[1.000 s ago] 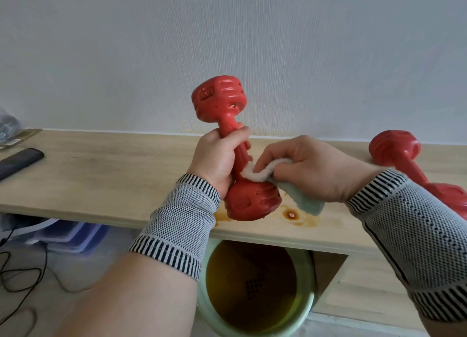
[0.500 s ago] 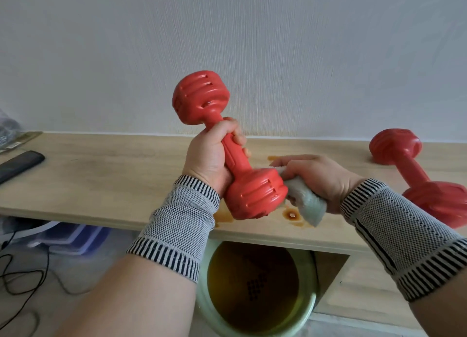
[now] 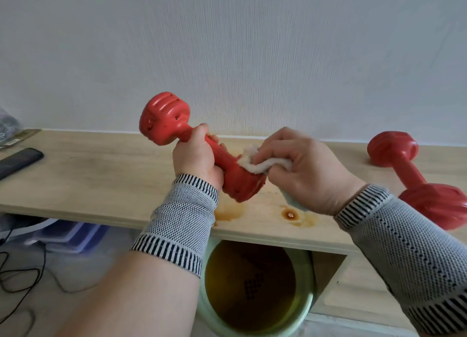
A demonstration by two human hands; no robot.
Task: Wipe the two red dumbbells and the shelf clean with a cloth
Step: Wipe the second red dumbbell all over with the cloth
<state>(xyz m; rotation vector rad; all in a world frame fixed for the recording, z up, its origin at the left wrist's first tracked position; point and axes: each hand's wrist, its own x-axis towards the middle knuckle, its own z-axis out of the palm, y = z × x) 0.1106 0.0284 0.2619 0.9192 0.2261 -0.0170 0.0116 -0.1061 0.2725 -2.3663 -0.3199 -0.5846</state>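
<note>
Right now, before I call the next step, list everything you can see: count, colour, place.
held dumbbell: 1, red, tilted above shelf
other dumbbell: 1, red, lying on shelf, right
cloth: 1, white, pressed on held dumbbell's lower end
shelf: 1, light wood, against wall
stains: brown, shelf front edge
remote: 1, black, shelf far left
bucket: 1, pale green, below shelf
left hand: grips dumbbell handle
right hand: holds cloth
</note>
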